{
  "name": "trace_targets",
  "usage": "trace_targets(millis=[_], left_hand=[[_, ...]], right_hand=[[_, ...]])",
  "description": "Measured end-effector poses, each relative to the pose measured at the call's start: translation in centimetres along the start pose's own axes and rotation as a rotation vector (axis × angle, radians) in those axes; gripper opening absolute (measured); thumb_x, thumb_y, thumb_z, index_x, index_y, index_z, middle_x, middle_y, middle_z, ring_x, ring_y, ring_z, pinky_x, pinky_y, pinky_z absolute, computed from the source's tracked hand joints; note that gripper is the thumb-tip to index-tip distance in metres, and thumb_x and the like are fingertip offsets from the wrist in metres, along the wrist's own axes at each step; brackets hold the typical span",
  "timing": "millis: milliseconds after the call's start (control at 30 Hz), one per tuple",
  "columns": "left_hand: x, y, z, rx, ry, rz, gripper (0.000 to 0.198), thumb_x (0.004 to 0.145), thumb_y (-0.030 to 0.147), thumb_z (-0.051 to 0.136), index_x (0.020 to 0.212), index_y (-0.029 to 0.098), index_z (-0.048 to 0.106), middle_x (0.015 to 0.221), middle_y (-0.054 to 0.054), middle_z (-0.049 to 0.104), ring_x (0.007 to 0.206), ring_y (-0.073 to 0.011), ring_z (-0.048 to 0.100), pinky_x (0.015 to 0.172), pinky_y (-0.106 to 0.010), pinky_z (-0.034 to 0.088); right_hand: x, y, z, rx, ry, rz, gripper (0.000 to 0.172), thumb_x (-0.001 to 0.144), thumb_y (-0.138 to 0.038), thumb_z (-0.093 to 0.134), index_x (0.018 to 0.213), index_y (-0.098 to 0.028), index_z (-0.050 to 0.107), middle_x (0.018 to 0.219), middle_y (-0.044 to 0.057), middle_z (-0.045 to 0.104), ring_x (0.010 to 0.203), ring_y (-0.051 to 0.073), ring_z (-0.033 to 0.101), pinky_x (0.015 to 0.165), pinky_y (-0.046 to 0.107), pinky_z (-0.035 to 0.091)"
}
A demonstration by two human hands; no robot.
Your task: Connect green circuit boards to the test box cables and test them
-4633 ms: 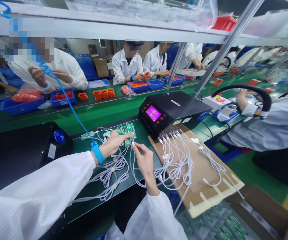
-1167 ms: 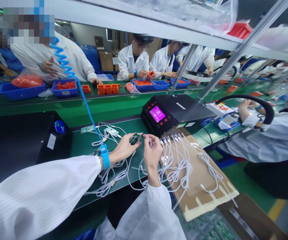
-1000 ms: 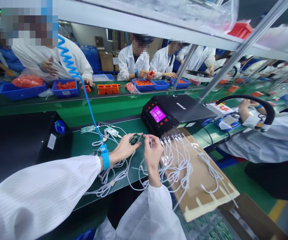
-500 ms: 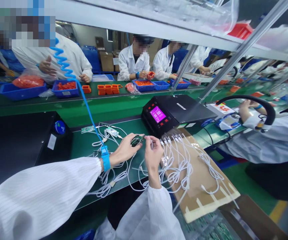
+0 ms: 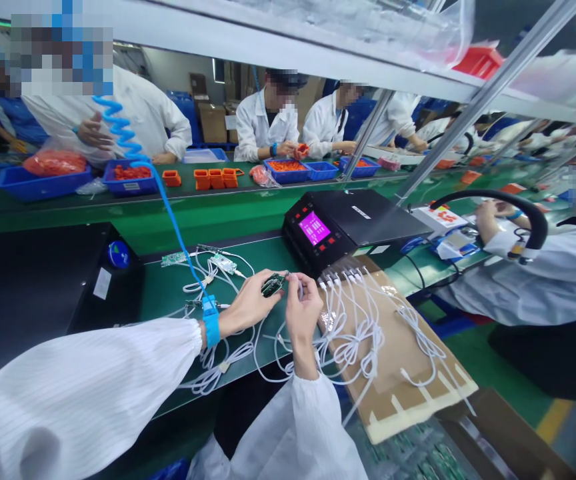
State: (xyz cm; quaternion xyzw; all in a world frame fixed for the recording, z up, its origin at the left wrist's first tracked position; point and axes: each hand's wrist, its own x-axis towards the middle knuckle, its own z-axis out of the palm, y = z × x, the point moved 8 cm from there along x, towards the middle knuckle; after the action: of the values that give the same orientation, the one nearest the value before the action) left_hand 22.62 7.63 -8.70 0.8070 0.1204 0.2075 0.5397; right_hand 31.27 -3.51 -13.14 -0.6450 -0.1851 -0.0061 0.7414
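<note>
- Holding a small green circuit board (image 5: 273, 285) just above the counter (image 5: 168, 293), the left hand (image 5: 248, 305) has its grip closed on the board's near edge.
- The right hand (image 5: 302, 308) pinches the plug end of a white cable (image 5: 298, 285) at the board's right edge; whether the plug is fully seated is too small to tell.
- Two other boards (image 5: 224, 263) lie to the far left on the counter with cables already attached, so that part looks done.
- More white cables (image 5: 363, 333) run from the black tester (image 5: 341, 223) across the cardboard sheet (image 5: 418, 393) on the right with loose ends, which suggests several connections remain.
</note>
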Motion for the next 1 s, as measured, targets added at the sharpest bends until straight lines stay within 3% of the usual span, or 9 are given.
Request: trace_targets(millis=[200, 400, 567, 800, 1000], left_hand=[[0.0, 0.6, -0.1, 0.040, -0.027, 0.018, 0.040, 0.087, 0.011, 0.067, 0.125, 0.019, 0.073, 0.122, -0.009, 0.074, 0.113, -0.0244, 0.070, 0.102, -0.037, 0.052], [0.2, -0.2, -0.1, -0.017, -0.026, -0.025, 0.040, 0.086, 0.012, 0.069, 0.125, 0.018, 0.074, 0.125, -0.010, 0.075, 0.115, -0.0261, 0.069, 0.103, -0.039, 0.053], [0.2, 0.2, -0.1, -0.014, -0.024, -0.007, 0.040, 0.085, 0.010, 0.068, 0.123, 0.019, 0.074, 0.125, -0.009, 0.075, 0.114, -0.0255, 0.070, 0.102, -0.037, 0.052], [0.1, 0.7, -0.2, 0.080, -0.007, 0.025, 0.036, 0.084, 0.010, 0.065, 0.118, 0.018, 0.075, 0.105, -0.006, 0.077, 0.096, -0.0222, 0.070, 0.086, -0.032, 0.052], [0.8, -0.7, -0.4, 0.104, -0.070, 0.005, 0.021, 0.084, 0.019, 0.071, 0.104, 0.017, 0.076, 0.097, -0.006, 0.075, 0.090, -0.0219, 0.068, 0.081, -0.032, 0.051]], right_hand=[[-0.1, 0.1, -0.1, -0.027, -0.020, -0.012, 0.032, 0.096, -0.049, 0.061, 0.100, -0.017, 0.067, 0.099, 0.008, 0.071, 0.096, 0.021, 0.070, 0.089, 0.035, 0.056], [0.2, -0.4, 0.0, -0.092, -0.095, -0.035, 0.034, 0.097, -0.050, 0.061, 0.102, -0.017, 0.069, 0.100, 0.008, 0.072, 0.094, 0.020, 0.069, 0.089, 0.034, 0.055], [0.2, -1.0, -0.1, -0.127, -0.067, -0.042, 0.034, 0.097, -0.051, 0.061, 0.100, -0.018, 0.069, 0.097, 0.008, 0.071, 0.093, 0.020, 0.068, 0.087, 0.034, 0.055], [-0.1, -1.5, 0.2, -0.121, -0.025, -0.050, 0.035, 0.097, -0.051, 0.060, 0.099, -0.017, 0.068, 0.098, 0.010, 0.072, 0.092, 0.021, 0.069, 0.088, 0.035, 0.055], [0.5, -0.9, 0.3, -0.218, -0.067, -0.031, 0.034, 0.095, -0.049, 0.059, 0.097, -0.017, 0.070, 0.091, 0.009, 0.074, 0.086, 0.022, 0.069, 0.083, 0.036, 0.054]])
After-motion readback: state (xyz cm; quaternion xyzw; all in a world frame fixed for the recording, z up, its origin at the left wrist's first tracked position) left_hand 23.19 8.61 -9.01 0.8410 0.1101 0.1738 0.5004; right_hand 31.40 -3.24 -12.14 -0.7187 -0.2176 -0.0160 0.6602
